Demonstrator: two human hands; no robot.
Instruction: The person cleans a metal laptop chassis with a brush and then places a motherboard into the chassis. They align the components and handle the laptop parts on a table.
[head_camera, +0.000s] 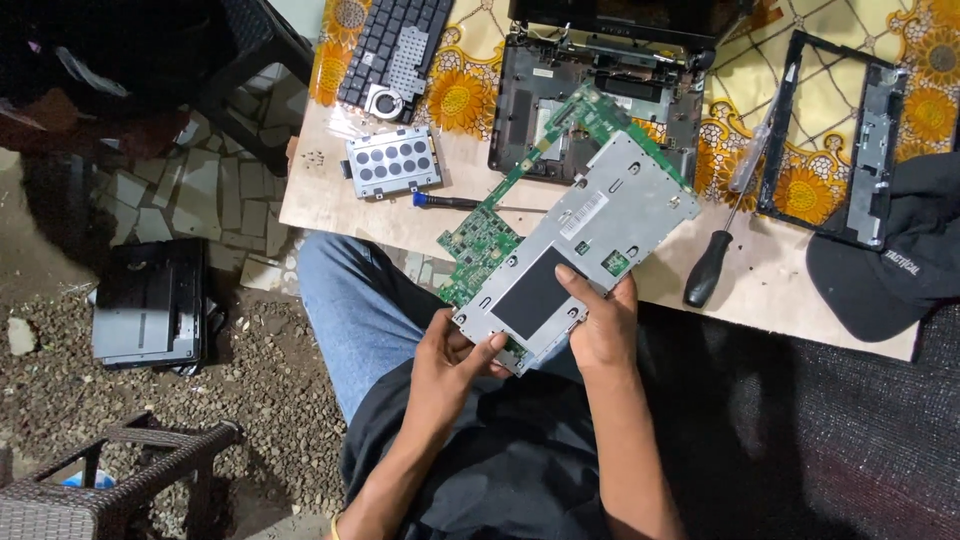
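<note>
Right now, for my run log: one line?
left hand: grips metal plate | right hand: grips plate | circuit board: beneath | screwdriver: table

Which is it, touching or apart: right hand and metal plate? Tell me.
Touching. The head view shows the right hand gripping the metal plate, thumb pressed flat on its top face, with no gap.

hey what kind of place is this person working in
Probably an informal outdoor electronics repair spot: a gutted laptop base and black-handled screwdriver lie on a patterned table over gravel ground, while both hands hold a metal shield plate.
</note>
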